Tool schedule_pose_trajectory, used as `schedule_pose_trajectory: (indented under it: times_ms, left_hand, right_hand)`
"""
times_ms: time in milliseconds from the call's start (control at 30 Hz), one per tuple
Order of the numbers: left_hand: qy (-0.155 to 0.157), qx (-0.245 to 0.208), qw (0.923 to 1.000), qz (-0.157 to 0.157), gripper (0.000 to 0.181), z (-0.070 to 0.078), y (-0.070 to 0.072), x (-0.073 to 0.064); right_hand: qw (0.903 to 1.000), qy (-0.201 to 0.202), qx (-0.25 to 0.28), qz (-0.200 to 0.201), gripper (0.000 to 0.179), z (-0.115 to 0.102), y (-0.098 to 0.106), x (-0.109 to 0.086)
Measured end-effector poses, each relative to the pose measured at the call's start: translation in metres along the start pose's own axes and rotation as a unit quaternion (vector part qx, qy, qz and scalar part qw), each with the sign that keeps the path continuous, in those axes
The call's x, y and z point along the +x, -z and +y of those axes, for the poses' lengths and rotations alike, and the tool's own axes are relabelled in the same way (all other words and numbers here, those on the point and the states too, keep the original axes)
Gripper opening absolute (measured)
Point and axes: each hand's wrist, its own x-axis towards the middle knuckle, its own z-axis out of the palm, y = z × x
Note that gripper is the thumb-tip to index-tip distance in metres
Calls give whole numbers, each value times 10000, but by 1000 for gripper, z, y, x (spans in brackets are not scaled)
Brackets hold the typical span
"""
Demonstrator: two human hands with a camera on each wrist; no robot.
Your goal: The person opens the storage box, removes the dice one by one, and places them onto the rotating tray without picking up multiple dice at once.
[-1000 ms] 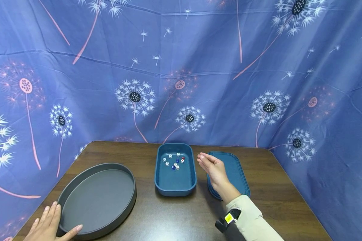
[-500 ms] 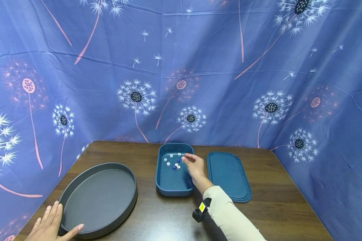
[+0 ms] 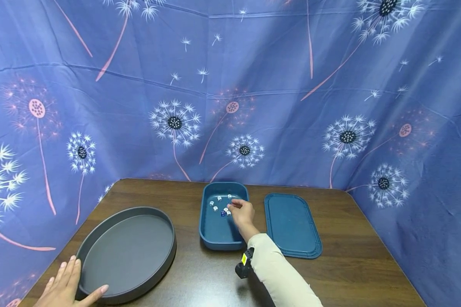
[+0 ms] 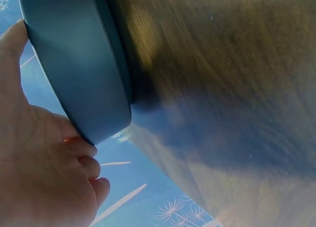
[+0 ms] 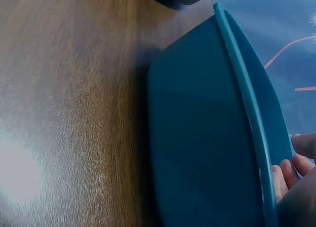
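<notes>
A round dark grey pan (image 3: 126,251) with a low wall stands at the left of the table. My left hand (image 3: 61,285) rests at its near left rim, fingers straight and spread, thumb at the front edge; its outer wall (image 4: 81,59) fills part of the left wrist view. My right hand (image 3: 243,214) reaches over the right wall into a blue rectangular bin (image 3: 220,234), fingertips low among small dice. White dice (image 3: 211,204) and a blue die (image 3: 223,213) show left of the fingers. Whether the right fingertips pinch a die, I cannot tell.
A flat blue lid (image 3: 292,226) with rounded corners lies on the wooden table (image 3: 353,247), right of the bin. Blue cloth (image 3: 284,128) with dandelion prints hangs behind and at both sides.
My right hand has moved left from over the lid and down into the bin, now covering the red die and its neighbours. The left hand keeps its place on the pan.
</notes>
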Motion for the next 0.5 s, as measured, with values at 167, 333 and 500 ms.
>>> schedule_pose_trajectory:
  times_ms: [167, 333, 500]
  left_hand:
    - [-76, -89, 9999, 99, 118, 0, -1, 1]
    - [-19, -89, 9998, 147, 120, -2, -5, 0]
    - [-48, -51, 9997, 223, 120, -3, -8, 2]
  right_hand:
    - [9998, 32, -197, 26, 21, 1, -4, 1]
    - [9992, -19, -405, 57, 19, 4, -10, 0]
    - [9978, -89, -615, 219, 19, 8, -14, -1]
